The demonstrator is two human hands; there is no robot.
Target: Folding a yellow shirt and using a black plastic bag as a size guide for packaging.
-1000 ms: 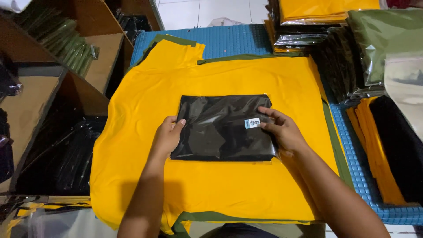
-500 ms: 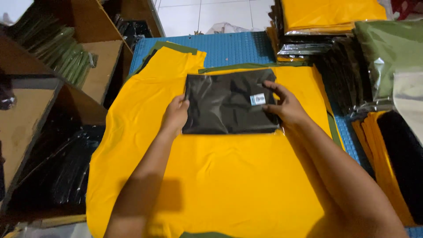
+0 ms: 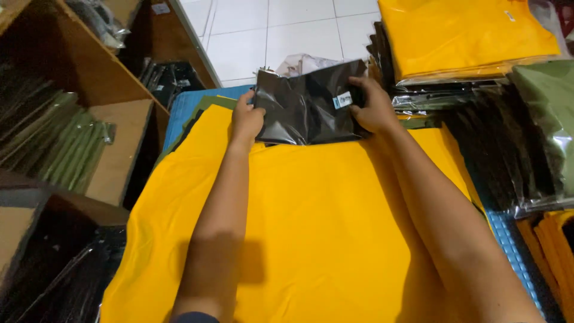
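Note:
A black garment in a clear plastic bag [image 3: 305, 104], with a small white label, is lifted at the far edge of the work surface. My left hand [image 3: 247, 117] grips its left side and my right hand [image 3: 372, 106] grips its right side near the label. Beneath my arms a yellow garment [image 3: 317, 221] lies spread flat across the surface.
Stacks of bagged yellow [image 3: 466, 36], black [image 3: 496, 149] and olive-green garments [image 3: 547, 113] stand at the right. Wooden shelves [image 3: 113, 149] at the left hold bagged green and black garments. A blue mat [image 3: 514, 245] shows under the yellow cloth. White floor tiles [image 3: 287, 27] lie beyond.
Both hands have carried the bagged black garment from the middle of the yellow garment to its far edge and raised it off the cloth.

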